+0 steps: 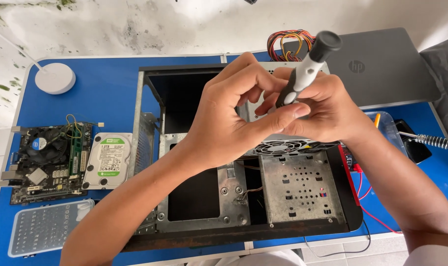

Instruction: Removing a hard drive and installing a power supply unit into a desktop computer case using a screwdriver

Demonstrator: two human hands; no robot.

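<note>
Both hands meet in the upper middle of the frame, right over an open PC case [303, 189] that fills the centre of the blue desk [111, 83]. The right hand [327, 106] is curled tight around a screwdriver [307, 66] with a grey-and-black handle, which tilts so its black cap points toward the upper right. The left hand [234, 111] is closed in against it too, thumb and fingertips pinching the lower part of the handle just beside the right hand's fingers. The tip is hidden behind the hands, so there's no telling what it touches.

Inside the case, a perforated metal drive cage [300, 187] sits at lower right, and a fan [280, 147] peeks out just below the hands. A bundle of coloured wires [283, 44] sticks up behind the case at the top.

Left of the case lies a hard drive [107, 160] with a white and green label, and touching its left side is a motherboard [47, 162] with a cooler on it. Below those, lower left, is a clear plastic tray [47, 226]. A round white puck [55, 78] sits at upper left. A closed grey laptop [381, 66] is at upper right, and a coiled metal stand [435, 142] pokes in from the right edge.
</note>
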